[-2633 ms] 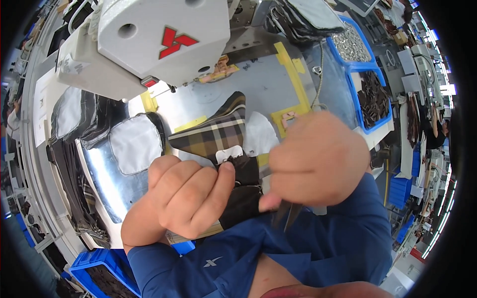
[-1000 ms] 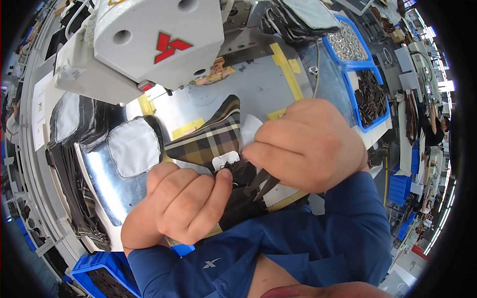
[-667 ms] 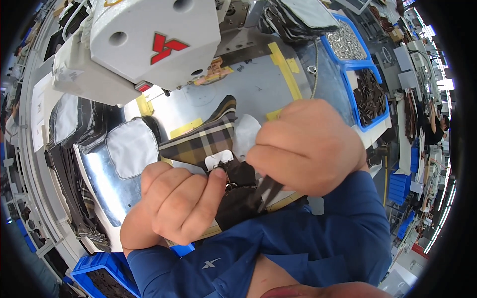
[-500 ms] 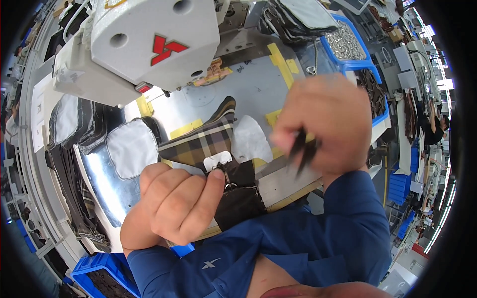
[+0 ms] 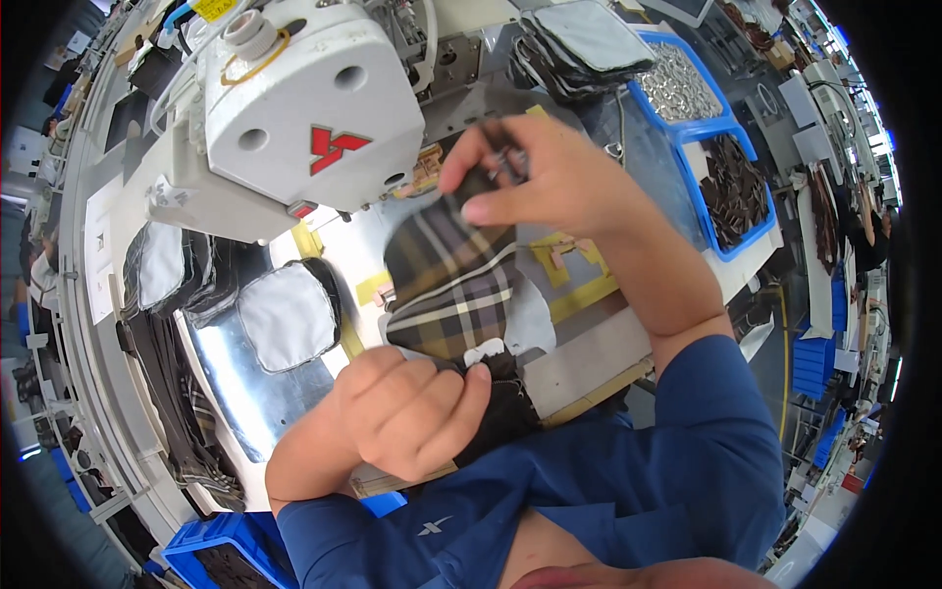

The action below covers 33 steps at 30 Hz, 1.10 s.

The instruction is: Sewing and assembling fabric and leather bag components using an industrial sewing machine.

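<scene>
My left hand is closed on the joined fabric at a small white tab, thumb on top, over a dark zippered piece. Brown plaid fabric runs up from the tab toward the white sewing machine, with a pale backing piece showing at its right. My right hand is curled at the far end of the plaid, near the machine's needle area, thumb on the cloth. A dark metal tool, apparently scissors, is among its fingers, partly hidden.
Stacked pale-and-dark fabric pieces lie left, others at back. Dark strips hang along the left side. Blue trays hold metal fittings and brown pieces. A blue bin sits lower left. People work in the background.
My right hand has moved up and left from beside the tab to the machine. The plaid fabric is now more spread out toward the machine. My left hand stays at the tab, shifted slightly right.
</scene>
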Each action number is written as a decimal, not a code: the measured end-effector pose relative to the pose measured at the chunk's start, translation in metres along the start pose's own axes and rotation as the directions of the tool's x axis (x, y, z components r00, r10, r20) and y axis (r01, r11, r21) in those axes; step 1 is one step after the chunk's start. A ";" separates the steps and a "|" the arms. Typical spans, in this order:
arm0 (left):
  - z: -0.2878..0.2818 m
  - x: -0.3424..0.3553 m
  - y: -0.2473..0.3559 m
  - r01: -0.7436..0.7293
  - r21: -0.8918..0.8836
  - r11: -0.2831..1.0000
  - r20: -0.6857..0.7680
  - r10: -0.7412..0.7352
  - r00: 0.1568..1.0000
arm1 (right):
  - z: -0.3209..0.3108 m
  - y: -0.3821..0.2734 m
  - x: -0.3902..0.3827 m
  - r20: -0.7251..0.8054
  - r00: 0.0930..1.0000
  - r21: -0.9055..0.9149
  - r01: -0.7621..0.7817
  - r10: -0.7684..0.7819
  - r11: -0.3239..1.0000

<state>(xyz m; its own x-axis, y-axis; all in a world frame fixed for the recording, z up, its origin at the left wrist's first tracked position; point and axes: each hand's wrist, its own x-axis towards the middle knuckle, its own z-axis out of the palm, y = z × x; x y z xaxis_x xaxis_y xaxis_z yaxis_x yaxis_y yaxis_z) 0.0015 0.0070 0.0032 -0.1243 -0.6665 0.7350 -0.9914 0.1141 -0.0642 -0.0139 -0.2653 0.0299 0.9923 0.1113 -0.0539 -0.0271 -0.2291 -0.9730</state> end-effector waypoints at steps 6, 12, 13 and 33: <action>0.004 -0.009 -0.012 0.493 -0.283 0.823 0.105 -0.484 0.869 | 0.016 -0.042 -0.056 -0.214 0.836 0.382 0.547 -0.505 0.745; 0.004 0.004 -0.012 0.617 -0.358 0.700 0.187 -0.594 0.782 | 0.021 -0.047 -0.055 0.578 0.612 0.236 0.508 -0.540 0.829; 0.002 0.006 -0.014 0.548 -0.353 0.758 0.181 -0.519 0.835 | 0.024 -0.046 -0.052 0.659 0.495 0.199 0.612 -0.567 0.765; 0.004 0.002 -0.017 0.183 -0.151 0.971 -0.003 -0.186 0.983 | 0.042 -0.041 -0.057 0.794 0.219 0.167 0.818 -0.567 0.551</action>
<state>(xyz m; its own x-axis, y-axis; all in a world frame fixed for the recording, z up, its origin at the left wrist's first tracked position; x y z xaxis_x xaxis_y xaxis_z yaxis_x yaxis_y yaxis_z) 0.0177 0.0008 0.0035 0.0624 -0.6739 0.7362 -0.9797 0.0996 0.1742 -0.0742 -0.2218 0.0636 0.1369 0.9223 0.3615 0.7763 0.1268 -0.6175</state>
